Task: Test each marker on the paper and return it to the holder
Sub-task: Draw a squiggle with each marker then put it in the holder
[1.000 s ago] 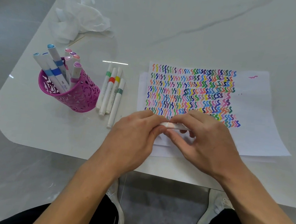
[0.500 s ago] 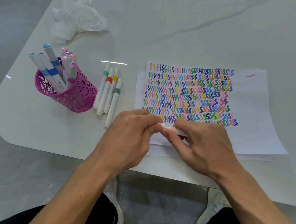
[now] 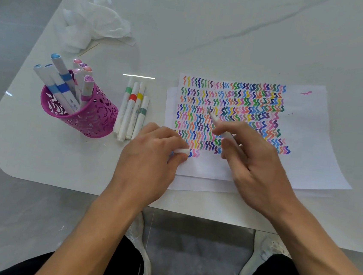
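Pinching the cap (image 3: 182,151), left hand (image 3: 148,165) sits beside right hand (image 3: 260,168) gripping the marker (image 3: 223,130).

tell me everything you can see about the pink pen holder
The magenta cut-out pen holder is a round cup, its wall pierced all over with a leafy pattern; metal or plastic, hard to tell. It stands open end up on the white marble-look table. Several white markers with blue, pink and purple ends lean in it. Four loose white markers lie just to its right.
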